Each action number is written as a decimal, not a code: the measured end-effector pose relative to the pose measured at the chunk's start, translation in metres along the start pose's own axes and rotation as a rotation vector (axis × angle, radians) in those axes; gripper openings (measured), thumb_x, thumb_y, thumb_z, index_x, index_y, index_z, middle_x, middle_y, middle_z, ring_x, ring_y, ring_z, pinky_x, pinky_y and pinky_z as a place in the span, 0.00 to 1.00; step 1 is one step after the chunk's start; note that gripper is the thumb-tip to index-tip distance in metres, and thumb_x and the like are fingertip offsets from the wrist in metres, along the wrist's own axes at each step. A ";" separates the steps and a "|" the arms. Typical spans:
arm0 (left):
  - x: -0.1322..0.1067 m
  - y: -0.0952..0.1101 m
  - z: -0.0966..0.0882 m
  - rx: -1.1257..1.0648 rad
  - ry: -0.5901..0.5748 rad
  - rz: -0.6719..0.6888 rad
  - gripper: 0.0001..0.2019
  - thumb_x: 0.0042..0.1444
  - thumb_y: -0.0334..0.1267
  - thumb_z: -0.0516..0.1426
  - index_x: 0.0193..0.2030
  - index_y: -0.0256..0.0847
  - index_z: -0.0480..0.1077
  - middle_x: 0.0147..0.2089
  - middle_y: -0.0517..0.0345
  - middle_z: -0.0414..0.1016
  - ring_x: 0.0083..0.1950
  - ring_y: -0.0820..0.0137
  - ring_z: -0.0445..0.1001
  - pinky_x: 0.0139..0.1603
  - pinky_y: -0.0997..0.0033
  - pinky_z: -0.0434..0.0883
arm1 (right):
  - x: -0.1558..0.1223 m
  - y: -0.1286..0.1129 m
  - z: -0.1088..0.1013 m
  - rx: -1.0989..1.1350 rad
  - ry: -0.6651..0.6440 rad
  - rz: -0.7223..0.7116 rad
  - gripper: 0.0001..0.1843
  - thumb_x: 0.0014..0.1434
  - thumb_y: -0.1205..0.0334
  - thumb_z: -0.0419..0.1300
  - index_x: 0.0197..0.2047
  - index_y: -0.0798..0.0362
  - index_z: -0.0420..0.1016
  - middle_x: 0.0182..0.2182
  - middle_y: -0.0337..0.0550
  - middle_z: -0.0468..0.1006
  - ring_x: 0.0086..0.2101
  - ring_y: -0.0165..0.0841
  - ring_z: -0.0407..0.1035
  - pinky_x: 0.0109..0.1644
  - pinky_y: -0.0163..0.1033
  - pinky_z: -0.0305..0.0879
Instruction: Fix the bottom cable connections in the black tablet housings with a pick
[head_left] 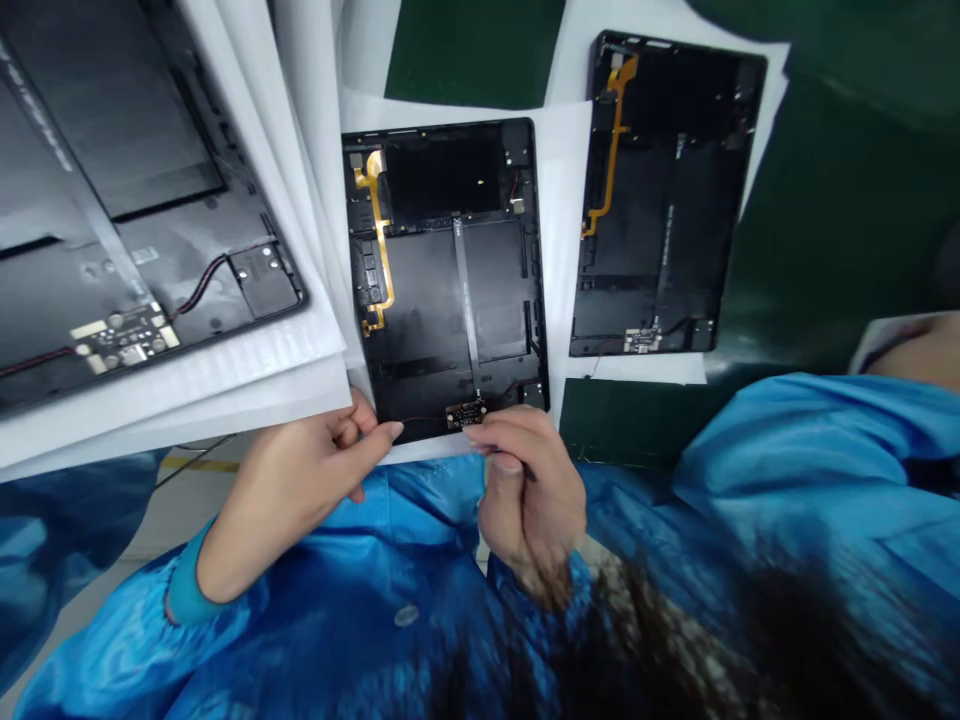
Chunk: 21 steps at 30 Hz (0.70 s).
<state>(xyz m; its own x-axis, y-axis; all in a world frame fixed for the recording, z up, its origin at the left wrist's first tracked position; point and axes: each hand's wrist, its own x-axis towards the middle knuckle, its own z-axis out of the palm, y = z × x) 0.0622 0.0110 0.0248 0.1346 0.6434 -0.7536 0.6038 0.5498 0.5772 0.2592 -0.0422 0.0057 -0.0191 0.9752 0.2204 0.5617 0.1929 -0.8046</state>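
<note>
Tablet back housing (457,300) lies on a white foam sheet (562,200) on the green table (472,50), a gold flex cable (382,240) inside it. Left hand (292,490) grips its lower corner; right hand (529,500) curls closed against the small circuit board (465,414), its hold unclear.

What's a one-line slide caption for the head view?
Left hand grips a black tablet rear housing; right hand at its small circuit board.
</note>
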 end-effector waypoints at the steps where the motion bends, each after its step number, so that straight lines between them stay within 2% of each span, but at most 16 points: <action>1: 0.000 -0.003 0.000 0.006 -0.015 0.029 0.26 0.53 0.64 0.51 0.29 0.40 0.67 0.15 0.70 0.63 0.18 0.81 0.63 0.23 0.79 0.56 | 0.002 0.000 0.000 -0.030 -0.038 -0.022 0.17 0.66 0.69 0.54 0.53 0.44 0.76 0.41 0.43 0.76 0.38 0.37 0.73 0.39 0.46 0.74; 3: -0.003 -0.012 0.000 0.028 -0.016 0.102 0.29 0.57 0.65 0.47 0.30 0.38 0.69 0.16 0.72 0.61 0.18 0.83 0.62 0.25 0.78 0.54 | 0.007 -0.002 0.002 -0.121 -0.093 -0.063 0.18 0.64 0.72 0.58 0.54 0.47 0.76 0.40 0.44 0.75 0.38 0.36 0.72 0.39 0.44 0.73; 4: -0.004 -0.017 0.001 0.046 0.022 0.148 0.30 0.60 0.65 0.45 0.31 0.37 0.70 0.16 0.72 0.59 0.18 0.84 0.62 0.25 0.78 0.54 | 0.009 -0.003 0.003 -0.167 -0.112 -0.077 0.17 0.63 0.72 0.60 0.53 0.48 0.77 0.40 0.44 0.75 0.38 0.36 0.72 0.40 0.44 0.73; 6: -0.007 -0.028 0.004 0.157 0.168 0.267 0.31 0.65 0.63 0.45 0.32 0.36 0.72 0.18 0.71 0.58 0.19 0.85 0.62 0.24 0.78 0.57 | 0.015 -0.006 0.004 -0.243 -0.159 -0.094 0.12 0.64 0.70 0.62 0.50 0.51 0.78 0.40 0.46 0.76 0.38 0.38 0.72 0.40 0.45 0.73; 8: -0.008 -0.040 0.006 0.449 0.333 0.448 0.31 0.70 0.58 0.44 0.33 0.35 0.74 0.19 0.69 0.60 0.22 0.84 0.66 0.25 0.80 0.63 | 0.021 -0.009 0.005 -0.292 -0.224 -0.093 0.07 0.65 0.67 0.62 0.47 0.52 0.78 0.38 0.46 0.76 0.38 0.39 0.71 0.39 0.45 0.72; 9: -0.007 -0.044 0.007 0.653 0.369 0.554 0.30 0.72 0.56 0.43 0.33 0.36 0.75 0.20 0.68 0.63 0.25 0.83 0.70 0.27 0.80 0.67 | 0.024 -0.010 0.005 -0.308 -0.253 -0.092 0.05 0.66 0.66 0.61 0.44 0.53 0.78 0.37 0.46 0.76 0.37 0.38 0.70 0.38 0.45 0.72; 11: -0.003 -0.052 0.005 1.038 0.349 0.770 0.28 0.74 0.52 0.44 0.34 0.36 0.75 0.27 0.65 0.72 0.34 0.80 0.77 0.32 0.79 0.75 | 0.030 -0.010 0.005 -0.320 -0.294 -0.090 0.05 0.67 0.65 0.60 0.41 0.52 0.78 0.36 0.44 0.76 0.36 0.37 0.70 0.38 0.44 0.71; 13: 0.002 -0.057 0.000 1.247 0.347 0.959 0.24 0.73 0.51 0.46 0.38 0.38 0.77 0.36 0.65 0.78 0.43 0.76 0.80 0.39 0.74 0.80 | 0.034 -0.010 0.005 -0.319 -0.315 -0.095 0.05 0.67 0.66 0.59 0.39 0.53 0.77 0.35 0.44 0.75 0.36 0.37 0.69 0.38 0.44 0.71; 15: 0.007 -0.057 -0.006 1.216 0.485 1.130 0.19 0.72 0.49 0.50 0.45 0.42 0.78 0.43 0.67 0.80 0.47 0.73 0.81 0.43 0.70 0.82 | 0.036 -0.009 0.006 -0.326 -0.324 -0.105 0.05 0.67 0.68 0.59 0.38 0.54 0.76 0.34 0.44 0.75 0.36 0.37 0.69 0.38 0.44 0.70; 17: 0.012 -0.056 -0.012 1.084 0.607 1.247 0.15 0.70 0.47 0.53 0.50 0.45 0.78 0.48 0.68 0.80 0.51 0.70 0.80 0.46 0.70 0.83 | 0.038 -0.008 0.007 -0.346 -0.329 -0.114 0.06 0.67 0.69 0.58 0.37 0.54 0.75 0.34 0.44 0.75 0.36 0.37 0.69 0.38 0.44 0.70; 18: 0.014 -0.054 -0.014 1.006 0.632 1.281 0.14 0.69 0.46 0.54 0.51 0.46 0.78 0.50 0.67 0.80 0.54 0.69 0.80 0.48 0.71 0.83 | 0.038 -0.007 0.007 -0.355 -0.333 -0.119 0.07 0.67 0.70 0.57 0.37 0.54 0.74 0.34 0.44 0.75 0.36 0.37 0.68 0.37 0.44 0.70; 21: 0.019 -0.051 -0.018 0.887 0.569 1.305 0.14 0.70 0.44 0.54 0.53 0.43 0.78 0.58 0.66 0.78 0.64 0.65 0.74 0.59 0.73 0.81 | 0.037 -0.006 0.009 -0.381 -0.334 -0.132 0.09 0.65 0.73 0.55 0.36 0.54 0.73 0.33 0.43 0.74 0.35 0.37 0.67 0.36 0.44 0.69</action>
<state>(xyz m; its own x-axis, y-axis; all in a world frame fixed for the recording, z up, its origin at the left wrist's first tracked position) 0.0198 0.0043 -0.0135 0.7070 0.6021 0.3709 0.5777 -0.7943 0.1882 0.2474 -0.0066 0.0140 -0.3381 0.9386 0.0688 0.7963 0.3243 -0.5107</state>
